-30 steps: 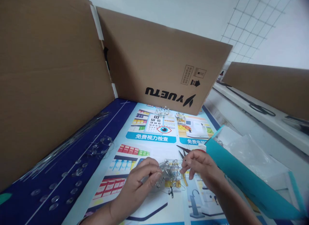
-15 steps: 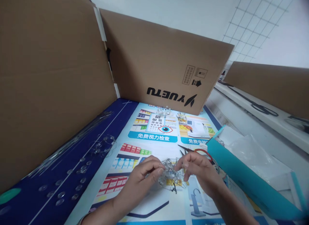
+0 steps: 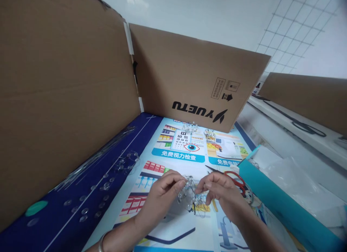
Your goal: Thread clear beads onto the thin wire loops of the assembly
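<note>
A tangle of thin wire with clear beads (image 3: 191,194) is between my two hands, above the printed table cover. My left hand (image 3: 166,189) pinches the upper left side of it between thumb and forefinger. At its right side is my right hand (image 3: 218,187), thumb and forefinger brought together at the wire; what lies between these fingertips is too small to make out. Just behind my right hand lie scissors with red handles (image 3: 235,178), their dark blades pointing left.
Loose clear beads (image 3: 84,211), a beaded wire piece (image 3: 127,161), long thin wires (image 3: 94,152) and a green oval (image 3: 36,208) lie at left. Two beaded clusters (image 3: 189,128) (image 3: 209,134) sit far back. Cardboard panels (image 3: 195,71) enclose the back and left; a teal box (image 3: 287,205) holds clear plastic.
The view has shifted, so the surroundings appear further right. My left thumb and forefinger are still closed on the wire tangle, which has turned slightly. More of the scissors' red handles shows.
</note>
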Motion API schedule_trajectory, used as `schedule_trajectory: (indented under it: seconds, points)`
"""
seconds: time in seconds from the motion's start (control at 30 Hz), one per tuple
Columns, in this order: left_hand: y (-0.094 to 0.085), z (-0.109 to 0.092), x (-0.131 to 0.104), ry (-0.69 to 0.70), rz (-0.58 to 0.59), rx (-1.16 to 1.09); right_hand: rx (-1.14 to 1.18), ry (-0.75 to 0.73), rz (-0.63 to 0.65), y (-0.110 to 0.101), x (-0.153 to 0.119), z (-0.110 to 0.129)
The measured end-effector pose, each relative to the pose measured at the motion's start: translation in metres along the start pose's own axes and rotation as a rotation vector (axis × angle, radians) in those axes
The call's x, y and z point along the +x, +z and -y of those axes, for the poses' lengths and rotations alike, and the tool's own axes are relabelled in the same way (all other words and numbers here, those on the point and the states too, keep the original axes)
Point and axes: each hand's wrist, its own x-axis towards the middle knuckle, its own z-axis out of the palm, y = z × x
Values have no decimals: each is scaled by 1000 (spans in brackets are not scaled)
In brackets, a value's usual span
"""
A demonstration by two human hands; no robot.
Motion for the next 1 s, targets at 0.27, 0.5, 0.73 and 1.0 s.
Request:
schedule_trajectory:
  seconds: [0.27, 0.5, 0.73, 1.0]
  points:
    - [3, -3, -1, 6, -108, 9, -56, -9, 38, -1, 6, 0]
    - [4, -2, -2, 9, -158, 36, -64, 8, 73, 4, 12, 3]
    - [4, -2, -1, 18, -185, 48, -22, -35, 117, 10, 12, 5]
    - [4, -5, -4, 61, -118, 84, -156, -33, 30, 13, 9, 3]
